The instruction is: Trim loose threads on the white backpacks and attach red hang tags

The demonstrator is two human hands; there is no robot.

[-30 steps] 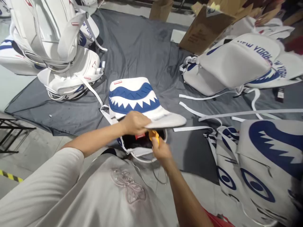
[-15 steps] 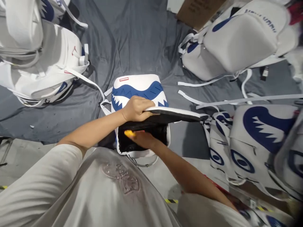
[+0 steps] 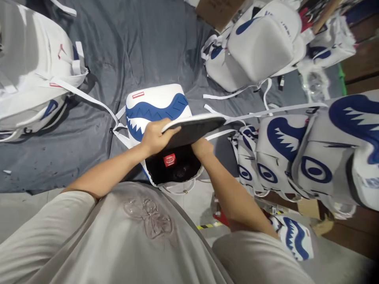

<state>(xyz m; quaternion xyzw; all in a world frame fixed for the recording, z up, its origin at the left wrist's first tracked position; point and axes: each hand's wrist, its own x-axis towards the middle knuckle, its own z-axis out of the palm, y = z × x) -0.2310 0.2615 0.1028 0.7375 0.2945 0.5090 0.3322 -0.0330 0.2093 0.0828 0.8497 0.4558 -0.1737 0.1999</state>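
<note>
A white backpack (image 3: 154, 108) with a blue shark-mouth print lies on the dark grey cloth (image 3: 124, 51) in front of me. My left hand (image 3: 155, 136) grips the edge of its lifted flap (image 3: 195, 126), showing the black underside. The black inside of the bag is exposed, with a small red label (image 3: 169, 160) in it. My right hand (image 3: 202, 146) reaches in under the flap; its fingers are hidden, so what it holds cannot be seen.
More white and blue backpacks lie around: a pile at the left (image 3: 32, 79), one at the top right (image 3: 260, 43), a stack at the right (image 3: 314, 154) and one by my knee (image 3: 296, 236). Loose white straps (image 3: 266, 110) cross the cloth. A cardboard box (image 3: 217, 10) stands at the back.
The view has tilted down and swung right. My left hand raised the flap higher. My right hand, which held a yellow item, went deeper under the flap and the item is out of sight.
</note>
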